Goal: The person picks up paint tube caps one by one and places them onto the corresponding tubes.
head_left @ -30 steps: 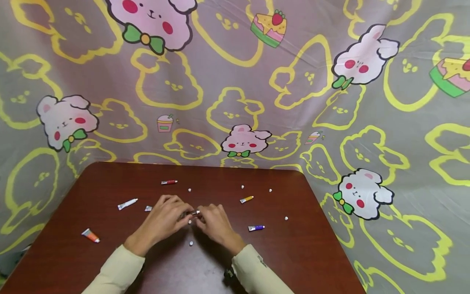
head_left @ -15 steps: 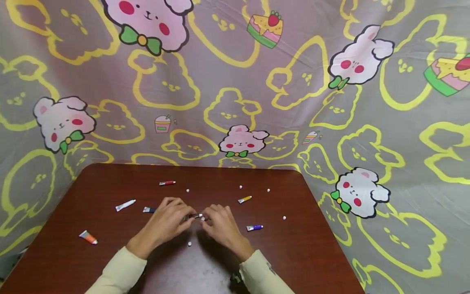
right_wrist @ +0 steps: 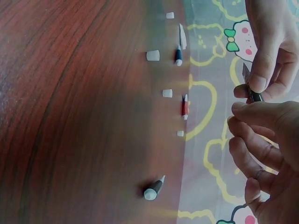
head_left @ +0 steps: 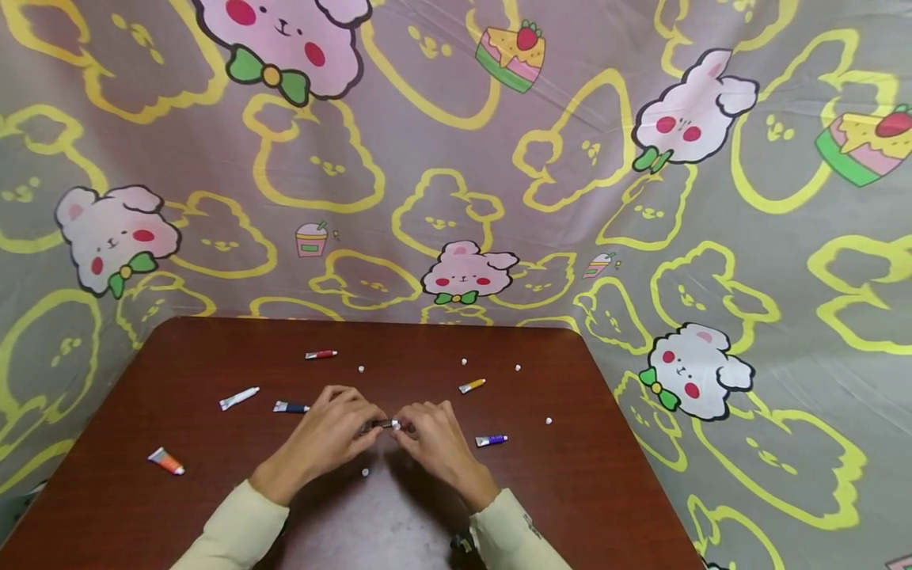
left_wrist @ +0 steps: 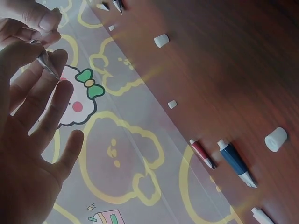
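A small dark paint tube (head_left: 383, 425) is held above the middle of the table. My left hand (head_left: 331, 427) pinches its body between thumb and fingers; in the left wrist view its silver crimped end (left_wrist: 46, 63) sticks out past them. At the tube's white tip, the thumb and fingers of my right hand (head_left: 443, 451) pinch a small white cap (head_left: 397, 426). Whether the cap sits on the nozzle cannot be told, as the right fingertips cover that end in the right wrist view. A dark blue tube (head_left: 290, 407) lies beside the left hand.
On the brown table (head_left: 591, 507) lie red (head_left: 321, 355), white (head_left: 239, 398), orange (head_left: 166, 461), yellow (head_left: 473, 385) and purple (head_left: 492, 440) tubes. Several loose white caps are scattered about, one (head_left: 366, 473) in front of the hands. A patterned cloth (head_left: 456, 214) hangs behind.
The white cap, earlier below and then beside the tube's tip, is now at the tip in the right fingers. Both hands have shifted slightly right, uncovering more of the dark blue tube.
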A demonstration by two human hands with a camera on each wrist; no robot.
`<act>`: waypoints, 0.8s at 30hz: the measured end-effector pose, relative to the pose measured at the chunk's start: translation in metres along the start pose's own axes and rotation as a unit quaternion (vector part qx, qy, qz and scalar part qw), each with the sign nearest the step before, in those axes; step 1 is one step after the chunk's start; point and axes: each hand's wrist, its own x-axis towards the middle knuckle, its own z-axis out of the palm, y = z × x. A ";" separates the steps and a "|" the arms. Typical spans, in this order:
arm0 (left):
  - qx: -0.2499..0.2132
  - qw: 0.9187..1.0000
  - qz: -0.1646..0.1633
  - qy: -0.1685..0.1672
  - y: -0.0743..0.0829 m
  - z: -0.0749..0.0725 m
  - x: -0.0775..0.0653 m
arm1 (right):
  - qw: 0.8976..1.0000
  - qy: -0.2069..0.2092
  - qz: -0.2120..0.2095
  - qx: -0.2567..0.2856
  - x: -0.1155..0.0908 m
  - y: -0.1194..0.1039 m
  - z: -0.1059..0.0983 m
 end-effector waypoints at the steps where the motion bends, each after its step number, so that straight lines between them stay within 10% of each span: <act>1: -0.001 1.000 0.002 0.001 0.000 0.000 0.000 | 1.000 0.004 -0.002 0.000 0.000 0.000 0.000; 24: 0.004 1.000 0.024 -0.003 0.000 0.003 0.000 | 0.991 0.070 -0.102 -0.056 -0.007 0.010 0.001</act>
